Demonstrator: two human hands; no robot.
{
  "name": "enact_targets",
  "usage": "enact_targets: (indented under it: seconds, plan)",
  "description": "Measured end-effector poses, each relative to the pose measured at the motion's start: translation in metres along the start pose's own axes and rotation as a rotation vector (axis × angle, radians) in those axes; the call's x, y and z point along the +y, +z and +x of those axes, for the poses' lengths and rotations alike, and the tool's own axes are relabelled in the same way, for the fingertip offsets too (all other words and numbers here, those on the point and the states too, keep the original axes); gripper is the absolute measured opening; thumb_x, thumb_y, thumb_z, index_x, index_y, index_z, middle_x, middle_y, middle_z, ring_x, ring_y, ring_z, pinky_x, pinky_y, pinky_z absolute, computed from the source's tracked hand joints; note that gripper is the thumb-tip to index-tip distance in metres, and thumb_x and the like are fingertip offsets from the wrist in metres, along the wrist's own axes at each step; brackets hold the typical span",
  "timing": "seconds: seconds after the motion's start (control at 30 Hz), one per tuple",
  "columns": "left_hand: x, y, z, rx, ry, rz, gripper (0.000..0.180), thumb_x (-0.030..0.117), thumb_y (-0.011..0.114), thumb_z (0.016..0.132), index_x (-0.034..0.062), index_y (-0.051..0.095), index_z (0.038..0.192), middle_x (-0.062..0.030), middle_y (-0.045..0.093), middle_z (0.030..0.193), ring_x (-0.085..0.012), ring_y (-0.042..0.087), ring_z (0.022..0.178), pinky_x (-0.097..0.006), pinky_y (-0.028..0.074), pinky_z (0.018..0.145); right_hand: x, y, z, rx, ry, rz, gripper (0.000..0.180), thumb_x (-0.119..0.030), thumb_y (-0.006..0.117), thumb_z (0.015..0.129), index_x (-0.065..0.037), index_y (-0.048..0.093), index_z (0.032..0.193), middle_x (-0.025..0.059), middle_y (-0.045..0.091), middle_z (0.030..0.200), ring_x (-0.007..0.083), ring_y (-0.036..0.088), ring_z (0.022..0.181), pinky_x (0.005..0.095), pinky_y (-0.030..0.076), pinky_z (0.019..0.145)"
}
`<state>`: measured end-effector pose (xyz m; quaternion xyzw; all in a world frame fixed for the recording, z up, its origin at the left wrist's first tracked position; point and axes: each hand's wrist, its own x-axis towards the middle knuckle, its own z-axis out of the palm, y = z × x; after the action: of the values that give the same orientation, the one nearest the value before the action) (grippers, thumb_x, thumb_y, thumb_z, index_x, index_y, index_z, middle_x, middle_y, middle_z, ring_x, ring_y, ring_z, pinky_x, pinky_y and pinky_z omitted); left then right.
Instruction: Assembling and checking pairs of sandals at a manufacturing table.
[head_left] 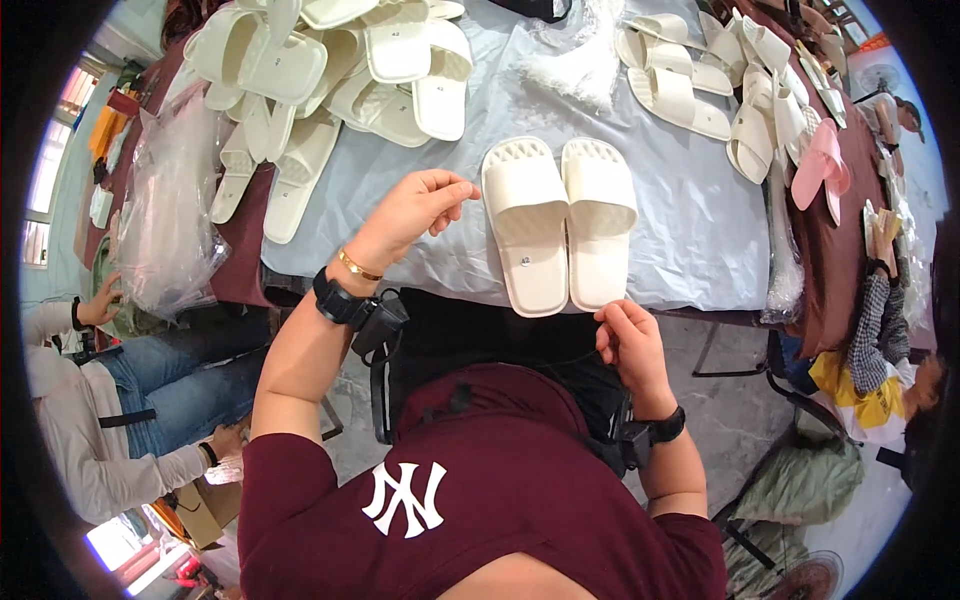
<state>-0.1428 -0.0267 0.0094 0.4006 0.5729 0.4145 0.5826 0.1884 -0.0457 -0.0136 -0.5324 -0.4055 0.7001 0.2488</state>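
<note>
Step in hand: the person seems to be stretching a thin dark thread (pixel 520 360) between both hands, just in front of a pair of cream slide slippers (pixel 558 225); I judge this a tying or tagging stage, the pair itself not yet touched.
Left hand: the left hand (pixel 420 205) is raised over the near edge of the desk (pixel 690 230), its fingers (pixel 462 190) pinched together at the tips as if nipping the thread's end; the strand there is too fine to make out for sure.
Right hand: the right hand (pixel 628 335) sits lower, off the desk's edge above the lap, its fingers curled shut on the other end of the thread.
Where the pair is: on the pale grey plastic sheet (pixel 400 170) covering the desk, between the two hands and a little beyond them, the two slippers side by side and touching.
Long axis and heading: each slipper runs away from the person, heels at the near edge of the desk, open toes pointing to the far side; soles down, straps up.
Next move, as I judge it: the thread has to be brought to the straps, so one hand needs to go forward while the strand stays taut.
Around: a heap of like slippers (pixel 330 70) far left, more pairs (pixel 690 80) far right, a pink slipper (pixel 822 165) at the right edge, a clear plastic bag (pixel 170 200) left.
</note>
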Motion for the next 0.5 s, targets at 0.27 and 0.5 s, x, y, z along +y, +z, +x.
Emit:
enact_targets:
  seconds: [0.27,0.5]
  plan:
    - [0.004,0.008,0.016,-0.004,0.017,0.063,0.021,0.021,0.055,0.091,0.0035,0.065,0.097,0.0041,0.053,0.07,-0.0031,0.045,0.057,-0.018,0.036,0.05,-0.008,0.037,0.031,-0.113,0.009,0.047,0.02,-0.019,0.048,0.093,-0.002,0.059,0.091,0.0031,0.056,0.059,0.0081,0.047,0.043,0.0202,0.034,0.04]
    - [0.002,-0.003,0.035,0.072,0.074,0.082,0.022,0.026,0.06,0.088,0.0054,0.064,0.093,0.0024,0.057,0.073,-0.0051,0.047,0.057,-0.02,0.038,0.05,-0.023,0.07,0.061,-0.219,0.045,0.19,0.021,-0.018,0.048,0.092,0.0,0.056,0.097,0.0052,0.057,0.063,0.0101,0.049,0.045,0.0225,0.036,0.042]
